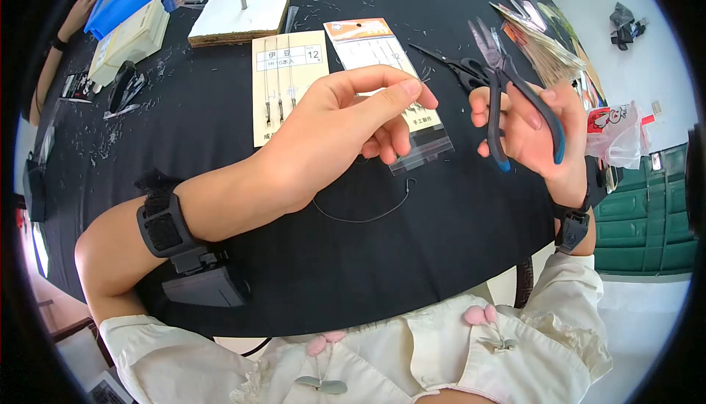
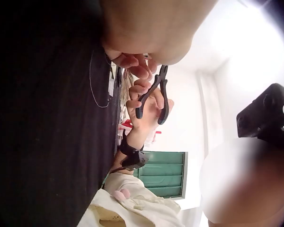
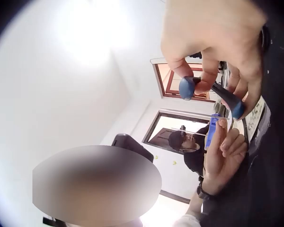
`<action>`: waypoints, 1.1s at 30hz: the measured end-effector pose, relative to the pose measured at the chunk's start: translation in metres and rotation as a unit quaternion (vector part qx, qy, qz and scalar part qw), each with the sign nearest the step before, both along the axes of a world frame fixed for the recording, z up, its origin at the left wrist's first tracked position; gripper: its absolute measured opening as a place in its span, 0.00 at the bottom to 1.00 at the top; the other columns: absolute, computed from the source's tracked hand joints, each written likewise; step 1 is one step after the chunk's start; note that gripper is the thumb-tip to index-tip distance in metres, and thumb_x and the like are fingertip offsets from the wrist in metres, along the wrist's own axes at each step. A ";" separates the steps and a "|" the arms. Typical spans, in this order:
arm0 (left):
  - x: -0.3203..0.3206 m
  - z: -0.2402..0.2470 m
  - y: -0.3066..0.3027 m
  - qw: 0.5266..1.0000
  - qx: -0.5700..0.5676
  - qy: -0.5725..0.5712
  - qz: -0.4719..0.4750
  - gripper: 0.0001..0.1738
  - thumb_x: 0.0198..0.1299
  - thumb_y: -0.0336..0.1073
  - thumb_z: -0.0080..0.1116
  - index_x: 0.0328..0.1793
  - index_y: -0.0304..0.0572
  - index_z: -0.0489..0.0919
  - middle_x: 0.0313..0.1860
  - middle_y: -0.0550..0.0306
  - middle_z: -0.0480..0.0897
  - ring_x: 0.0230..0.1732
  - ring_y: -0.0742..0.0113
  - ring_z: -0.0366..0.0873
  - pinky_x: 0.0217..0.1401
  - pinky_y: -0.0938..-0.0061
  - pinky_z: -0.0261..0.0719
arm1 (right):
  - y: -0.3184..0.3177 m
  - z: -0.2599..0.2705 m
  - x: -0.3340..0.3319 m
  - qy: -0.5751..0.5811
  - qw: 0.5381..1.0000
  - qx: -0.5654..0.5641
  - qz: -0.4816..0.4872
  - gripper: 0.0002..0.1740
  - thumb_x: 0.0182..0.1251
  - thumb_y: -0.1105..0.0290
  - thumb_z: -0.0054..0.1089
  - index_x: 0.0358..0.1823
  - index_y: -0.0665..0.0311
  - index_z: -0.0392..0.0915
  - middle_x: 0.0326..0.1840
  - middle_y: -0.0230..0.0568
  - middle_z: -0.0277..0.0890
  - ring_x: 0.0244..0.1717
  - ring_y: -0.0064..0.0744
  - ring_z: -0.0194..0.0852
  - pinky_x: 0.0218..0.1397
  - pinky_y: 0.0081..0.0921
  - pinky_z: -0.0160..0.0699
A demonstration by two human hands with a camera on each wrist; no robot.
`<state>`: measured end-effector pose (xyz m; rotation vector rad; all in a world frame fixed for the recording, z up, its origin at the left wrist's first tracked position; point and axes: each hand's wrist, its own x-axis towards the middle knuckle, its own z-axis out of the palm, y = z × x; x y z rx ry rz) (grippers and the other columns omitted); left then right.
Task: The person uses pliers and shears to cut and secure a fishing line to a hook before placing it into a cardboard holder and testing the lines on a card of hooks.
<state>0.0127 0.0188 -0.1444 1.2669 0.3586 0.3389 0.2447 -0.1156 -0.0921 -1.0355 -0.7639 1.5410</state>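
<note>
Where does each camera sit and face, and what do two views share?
Head: head-worn, facing forward and down at the black tabletop; left hand, right hand, forearms and pale clothing show.
Left wrist: wrist-worn, facing past the left hand, seen close, toward the right hand.
Right wrist: wrist-worn, facing past the right hand, seen close, toward the left hand.
Both wrist views share the pliers in the right hand.

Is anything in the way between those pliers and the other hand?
Nothing visible is: the right hand holds the pliers, and the head view shows an open gap between them and the left hand.
</note>
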 end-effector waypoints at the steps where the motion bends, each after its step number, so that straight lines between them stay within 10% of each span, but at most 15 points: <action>1: 0.000 0.000 0.000 1.000 0.000 0.000 -0.001 0.16 0.76 0.47 0.52 0.53 0.44 0.83 0.24 0.68 0.76 0.26 0.83 0.73 0.31 0.86 0.69 | 0.001 -0.002 -0.002 0.000 1.000 0.000 -0.001 0.23 0.65 0.51 0.46 0.25 0.65 0.72 0.52 0.60 0.72 0.49 0.45 0.74 0.59 0.42 0.76; 5: 0.000 0.001 -0.002 1.000 -0.004 -0.007 0.009 0.17 0.76 0.48 0.52 0.52 0.44 0.83 0.23 0.69 0.75 0.25 0.84 0.72 0.30 0.87 0.67 | -0.008 -0.014 -0.012 -0.178 0.977 0.114 0.031 0.21 0.61 0.54 0.57 0.23 0.66 0.69 0.42 0.51 0.69 0.37 0.34 0.64 0.40 0.29 0.69; 8: 0.001 -0.002 -0.003 0.999 0.010 -0.027 0.023 0.17 0.75 0.48 0.52 0.51 0.44 0.83 0.22 0.69 0.74 0.25 0.84 0.70 0.29 0.87 0.66 | -0.013 -0.017 -0.007 -0.610 0.741 0.281 0.009 0.14 0.46 0.67 0.66 0.24 0.67 0.69 0.40 0.45 0.65 0.36 0.33 0.63 0.37 0.25 0.62; 11: 0.002 -0.004 -0.004 0.998 0.031 -0.037 0.028 0.17 0.75 0.48 0.52 0.50 0.44 0.83 0.22 0.69 0.73 0.25 0.85 0.69 0.29 0.87 0.65 | -0.011 -0.018 -0.012 -0.661 0.673 0.331 0.003 0.13 0.40 0.71 0.69 0.25 0.66 0.73 0.41 0.45 0.65 0.37 0.36 0.66 0.38 0.24 0.65; 30: 0.003 -0.006 -0.003 0.997 0.066 -0.040 0.003 0.17 0.76 0.48 0.51 0.50 0.44 0.83 0.22 0.70 0.73 0.25 0.84 0.68 0.29 0.86 0.65 | -0.007 -0.024 -0.014 -0.655 0.681 0.327 0.024 0.05 0.54 0.77 0.60 0.32 0.68 0.73 0.43 0.48 0.74 0.36 0.40 0.75 0.42 0.29 0.75; 33: 0.003 -0.005 -0.004 0.997 0.063 -0.032 0.019 0.17 0.76 0.48 0.51 0.50 0.44 0.83 0.22 0.70 0.72 0.24 0.85 0.67 0.29 0.87 0.64 | -0.008 -0.027 -0.012 -0.559 0.777 0.287 0.039 0.06 0.61 0.72 0.53 0.31 0.69 0.72 0.40 0.47 0.76 0.34 0.36 0.74 0.40 0.27 0.73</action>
